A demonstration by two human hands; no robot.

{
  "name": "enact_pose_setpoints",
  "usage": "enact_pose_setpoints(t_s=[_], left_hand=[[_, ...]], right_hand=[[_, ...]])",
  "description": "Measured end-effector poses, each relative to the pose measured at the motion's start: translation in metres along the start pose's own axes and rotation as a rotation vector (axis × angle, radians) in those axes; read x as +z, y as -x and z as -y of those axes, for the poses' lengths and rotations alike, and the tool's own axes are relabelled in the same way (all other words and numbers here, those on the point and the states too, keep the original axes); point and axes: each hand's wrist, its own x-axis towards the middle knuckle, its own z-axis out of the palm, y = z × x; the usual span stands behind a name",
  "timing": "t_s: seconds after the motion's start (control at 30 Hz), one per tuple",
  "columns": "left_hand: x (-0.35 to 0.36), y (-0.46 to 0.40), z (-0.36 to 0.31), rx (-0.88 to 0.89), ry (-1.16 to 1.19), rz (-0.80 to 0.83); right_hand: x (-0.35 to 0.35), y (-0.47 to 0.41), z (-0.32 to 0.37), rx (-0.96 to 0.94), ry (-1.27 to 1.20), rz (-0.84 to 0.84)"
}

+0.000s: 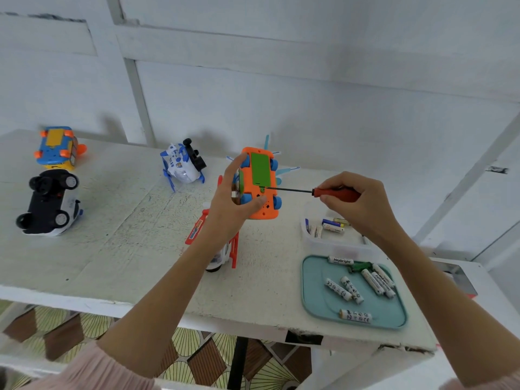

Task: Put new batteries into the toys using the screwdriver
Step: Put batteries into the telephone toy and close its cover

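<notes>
While the left hand (235, 197) clamps the orange toy car (260, 184) from its side, thumb pressed on the underside and fingers wrapped round the far edge, the car is held up above the middle of the table (126, 235) with its belly turned toward the person. Its green battery cover (260, 168) is closed, and blue wheels show at the corners. Closed round the red handle of the screwdriver (315, 191), the right hand (357, 204) holds the tool level, its dark tip meeting the screw spot just below the green cover. Beneath that hand, near the right edge, a clear plastic box (332, 243) holds a few batteries. Just in front of it, by the front right corner, a teal tray (312, 294) carries loose white batteries (354, 316). A red and white toy (225, 254) lies under the left wrist. Toward the back sits a white and blue toy helicopter (181, 166); at the left edge lie an upturned blue and orange toy car (57, 146) and a black and white toy car (50, 204).
</notes>
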Motion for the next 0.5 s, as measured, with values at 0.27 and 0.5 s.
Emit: enact_pose_setpoints(t_s=[0.27,0.5], left_hand=[[0.0021,-0.0029,0.0043,0.017,-0.03,0.007],[0.0025,-0.0075,0.0093,0.058,-0.154,0.006]], right_hand=[[-0.0014,-0.0023,-0.003,-0.039,0.067,0.013],[-0.0052,-0.004,-0.0023,-0.118,0.127,0.024]])
